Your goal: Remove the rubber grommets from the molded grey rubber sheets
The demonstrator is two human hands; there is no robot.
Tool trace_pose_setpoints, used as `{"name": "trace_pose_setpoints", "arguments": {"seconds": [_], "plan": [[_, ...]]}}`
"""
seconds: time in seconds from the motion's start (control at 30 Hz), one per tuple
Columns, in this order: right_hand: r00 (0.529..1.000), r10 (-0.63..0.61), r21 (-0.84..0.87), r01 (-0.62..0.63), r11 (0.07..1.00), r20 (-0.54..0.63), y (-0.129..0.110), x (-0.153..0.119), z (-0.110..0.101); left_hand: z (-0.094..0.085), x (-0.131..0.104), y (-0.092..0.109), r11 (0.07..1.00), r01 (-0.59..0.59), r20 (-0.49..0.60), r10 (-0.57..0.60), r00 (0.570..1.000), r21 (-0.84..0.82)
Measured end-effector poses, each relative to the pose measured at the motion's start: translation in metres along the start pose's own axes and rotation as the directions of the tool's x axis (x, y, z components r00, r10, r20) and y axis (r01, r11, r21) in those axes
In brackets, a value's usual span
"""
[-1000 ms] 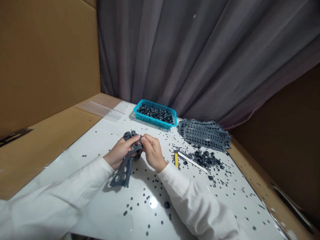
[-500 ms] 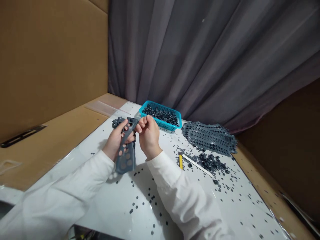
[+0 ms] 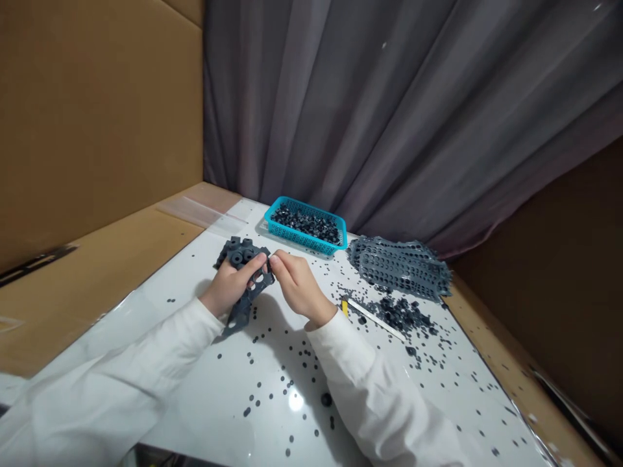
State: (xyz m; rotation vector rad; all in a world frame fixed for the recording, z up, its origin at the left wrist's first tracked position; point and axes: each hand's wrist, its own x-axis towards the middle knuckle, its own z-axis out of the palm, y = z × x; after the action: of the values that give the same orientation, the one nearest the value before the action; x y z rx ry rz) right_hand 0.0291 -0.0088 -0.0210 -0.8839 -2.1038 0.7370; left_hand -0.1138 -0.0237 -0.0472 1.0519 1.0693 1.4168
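Observation:
My left hand (image 3: 228, 285) is closed round a dark grey rubber-like sheet (image 3: 238, 318) with round holes and raised round knobs. Its thumb presses near the sheet's right edge, and the knobbed part sticks up above the fingers. At that same edge my right hand (image 3: 298, 280) pinches with thumb and forefinger, close to the left thumb tip. Whatever lies in the pinch is too small to make out. Both hands are just above the white table (image 3: 189, 389).
Behind the hands stands a blue basket (image 3: 306, 243) full of small dark parts. To its right lies a stack of grey perforated sheets (image 3: 399, 266). In front are a heap of dark bits (image 3: 403, 314), a yellow-and-white strip tool (image 3: 374, 318) and scattered discs. One larger dark ring (image 3: 326, 399) lies near my right sleeve.
The sheet has turned in my left hand, so its knobs now face up and the long holed strip shows less. My right hand has lowered slightly and rotated. The larger ring now shows on the table.

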Motion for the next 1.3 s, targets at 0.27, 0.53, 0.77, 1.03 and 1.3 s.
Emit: {"name": "trace_pose_setpoints", "arguments": {"seconds": [0.27, 0.53, 0.77, 1.03, 1.3], "plan": [[0.975, 0.212, 0.746, -0.193, 0.637, 0.071, 0.016, 0.001, 0.023, 0.007, 0.003, 0.002, 0.870, 0.301, 0.155, -0.260, 0.953, -0.392], [0.880, 0.470, 0.987, -0.008, 0.159, -0.068, 0.015, 0.025, 0.024, -0.008, 0.006, 0.025, 0.685, 0.352, 0.254, -0.243, 0.936, -0.638], [0.954, 0.284, 0.857, -0.066, 0.511, -0.097, 0.036, 0.025, 0.000, -0.008, 0.004, 0.024, 0.847, 0.219, 0.090, -0.201, 0.975, -0.484], [0.989, -0.144, -0.018, 0.144, 0.989, 0.028, 0.004, 0.018, -0.004, -0.003, -0.001, 0.004, 0.990, 0.081, 0.012, -0.080, 0.997, -0.116], [0.992, -0.124, 0.004, 0.124, 0.992, 0.024, 0.009, 0.014, 0.005, 0.001, -0.003, 0.004, 0.963, 0.151, 0.061, -0.140, 0.988, -0.222]]}}
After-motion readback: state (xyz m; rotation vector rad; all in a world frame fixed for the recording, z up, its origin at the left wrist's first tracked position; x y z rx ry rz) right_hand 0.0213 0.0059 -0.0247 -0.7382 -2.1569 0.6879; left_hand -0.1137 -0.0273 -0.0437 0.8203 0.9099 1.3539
